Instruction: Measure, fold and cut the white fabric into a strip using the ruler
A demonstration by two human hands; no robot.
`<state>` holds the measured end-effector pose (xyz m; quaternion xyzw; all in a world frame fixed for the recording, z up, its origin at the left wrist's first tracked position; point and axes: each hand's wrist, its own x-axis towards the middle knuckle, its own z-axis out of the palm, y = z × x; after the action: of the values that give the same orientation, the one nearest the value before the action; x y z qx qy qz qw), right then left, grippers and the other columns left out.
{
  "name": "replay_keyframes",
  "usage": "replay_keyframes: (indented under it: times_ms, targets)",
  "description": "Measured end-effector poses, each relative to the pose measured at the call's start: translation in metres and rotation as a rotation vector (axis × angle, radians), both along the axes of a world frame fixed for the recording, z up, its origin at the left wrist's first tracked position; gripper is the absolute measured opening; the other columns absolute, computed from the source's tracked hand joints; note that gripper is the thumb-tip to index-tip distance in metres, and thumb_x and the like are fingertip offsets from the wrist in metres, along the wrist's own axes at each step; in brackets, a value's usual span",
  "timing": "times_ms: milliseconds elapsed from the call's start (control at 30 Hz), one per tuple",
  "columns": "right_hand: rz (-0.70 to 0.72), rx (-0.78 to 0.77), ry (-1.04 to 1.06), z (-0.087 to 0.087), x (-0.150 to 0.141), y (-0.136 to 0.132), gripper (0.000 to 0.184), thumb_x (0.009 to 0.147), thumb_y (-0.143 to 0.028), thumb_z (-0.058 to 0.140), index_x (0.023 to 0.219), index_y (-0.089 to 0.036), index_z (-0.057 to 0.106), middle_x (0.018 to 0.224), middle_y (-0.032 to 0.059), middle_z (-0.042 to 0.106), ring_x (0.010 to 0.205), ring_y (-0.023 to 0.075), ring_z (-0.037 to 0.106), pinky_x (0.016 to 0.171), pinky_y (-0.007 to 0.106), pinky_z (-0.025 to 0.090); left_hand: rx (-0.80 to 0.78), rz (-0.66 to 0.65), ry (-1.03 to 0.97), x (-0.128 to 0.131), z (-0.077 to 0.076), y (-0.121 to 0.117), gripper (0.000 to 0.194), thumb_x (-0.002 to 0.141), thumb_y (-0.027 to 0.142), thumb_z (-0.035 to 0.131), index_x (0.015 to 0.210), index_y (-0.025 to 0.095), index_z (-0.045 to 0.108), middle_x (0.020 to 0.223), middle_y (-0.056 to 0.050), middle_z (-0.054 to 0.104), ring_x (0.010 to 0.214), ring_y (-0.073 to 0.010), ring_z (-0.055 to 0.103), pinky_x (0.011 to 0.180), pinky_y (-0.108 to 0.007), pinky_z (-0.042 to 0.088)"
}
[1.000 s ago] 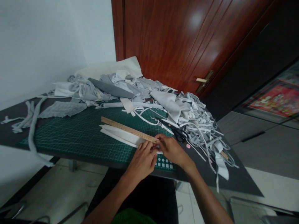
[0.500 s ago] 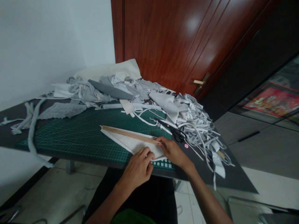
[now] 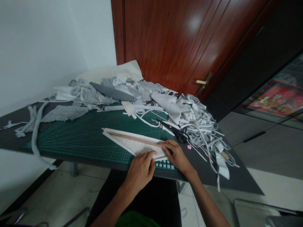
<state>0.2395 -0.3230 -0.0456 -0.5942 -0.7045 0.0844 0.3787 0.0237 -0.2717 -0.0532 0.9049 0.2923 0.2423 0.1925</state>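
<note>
A white piece of folded fabric [image 3: 139, 147], narrowing to a point on the left, lies on the green cutting mat [image 3: 78, 138]. Along it runs a wooden ruler [image 3: 132, 137], tipped so that mostly its narrow edge shows. My right hand [image 3: 174, 153] grips the ruler's right end between thumb and fingers, over the wide end of the fabric. At the fabric's near edge rests my left hand [image 3: 142, 167], its fingers laid out on the cloth and its thumb apart; nothing is held in it. Black-handled scissors [image 3: 181, 135] lie just beyond my right hand.
Grey and white fabric scraps [image 3: 189, 110] are heaped along the back and right of the dark table [image 3: 246, 184]. A long grey fabric strip [image 3: 35, 135] hangs over the front edge at left. A small pink piece [image 3: 189, 147] lies near the scissors. A wooden door [image 3: 163, 41] stands behind.
The ruler has gone from lying flat at the fabric's far edge to tipped up and slightly nearer the fabric's middle. My left hand's fingers have straightened from a curl.
</note>
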Motion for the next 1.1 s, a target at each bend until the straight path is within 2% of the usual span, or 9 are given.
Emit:
replay_keyframes:
  times_ms: [100,233,400,533,700,800,900,1100]
  targets:
    - [-0.019,0.004,-0.044,-0.001,0.002,-0.003,0.028,0.105,-0.024,0.054,0.125,-0.027,0.073,0.108,0.0071,0.069,0.102,0.0243,0.060,0.093,0.042,0.048,-0.004,0.034,0.122,0.005,0.008,-0.001,0.023,0.103,0.023,0.044,0.119,0.027,0.060,0.108,-0.002,0.074,0.096,-0.0233,0.070,0.085,-0.037,0.048]
    - [-0.068,-0.007,-0.156,0.003,0.005,-0.010,0.028,0.106,-0.026,0.053,0.123,-0.026,0.075,0.100,0.0077,0.065,0.094,0.0245,0.058,0.087,0.042,0.049,-0.022,0.070,0.293,0.013,0.019,0.003,0.025,0.107,0.030,0.038,0.113,0.026,0.062,0.095,-0.002,0.076,0.084,-0.0243,0.073,0.072,-0.035,0.047]
    - [-0.109,-0.093,-0.244,0.019,-0.001,-0.019,0.025,0.105,-0.024,0.053,0.115,-0.023,0.075,0.100,0.0084,0.062,0.095,0.0252,0.061,0.085,0.040,0.051,-0.009,0.076,0.334,0.019,0.024,0.010,0.030,0.108,0.033,0.035,0.110,0.023,0.064,0.087,-0.006,0.077,0.078,-0.0273,0.074,0.065,-0.035,0.045]
    - [-0.116,-0.166,-0.218,0.028,-0.010,-0.026,0.022,0.104,-0.021,0.052,0.111,-0.021,0.074,0.105,0.0085,0.065,0.095,0.0234,0.064,0.084,0.036,0.053,-0.012,0.051,0.329,0.017,0.026,0.012,0.027,0.107,0.032,0.039,0.112,0.025,0.064,0.092,-0.004,0.078,0.081,-0.0252,0.075,0.067,-0.033,0.047]
    - [-0.070,-0.174,-0.158,0.017,-0.009,-0.021,0.022,0.103,-0.019,0.057,0.113,-0.023,0.076,0.097,0.0067,0.068,0.094,0.0235,0.063,0.086,0.036,0.052,-0.025,-0.040,0.203,0.008,0.020,0.012,0.025,0.102,0.023,0.047,0.115,0.027,0.068,0.102,-0.002,0.076,0.088,-0.0212,0.073,0.076,-0.032,0.051]
    - [-0.076,-0.147,-0.098,0.007,-0.007,-0.016,0.025,0.103,-0.021,0.057,0.119,-0.024,0.076,0.099,0.0073,0.070,0.095,0.0232,0.063,0.085,0.036,0.052,0.038,-0.122,0.144,0.003,0.013,0.012,0.039,0.098,0.012,0.050,0.126,0.031,0.069,0.107,-0.002,0.072,0.094,-0.0196,0.070,0.083,-0.032,0.052]
    - [-0.087,-0.146,-0.070,0.001,-0.007,-0.013,0.024,0.103,-0.021,0.058,0.117,-0.023,0.077,0.100,0.0082,0.070,0.095,0.0231,0.064,0.085,0.035,0.053,0.090,-0.213,0.131,-0.001,0.009,0.013,0.050,0.094,0.005,0.053,0.134,0.032,0.067,0.104,-0.003,0.068,0.100,-0.0197,0.066,0.088,-0.033,0.052]
    - [-0.116,-0.141,-0.078,-0.001,-0.007,-0.012,0.025,0.103,-0.022,0.057,0.118,-0.020,0.077,0.100,0.0090,0.071,0.096,0.0234,0.066,0.087,0.037,0.054,0.117,-0.348,0.142,-0.013,0.006,0.016,0.051,0.095,0.006,0.055,0.134,0.036,0.066,0.096,-0.002,0.062,0.099,-0.0195,0.060,0.086,-0.034,0.052]
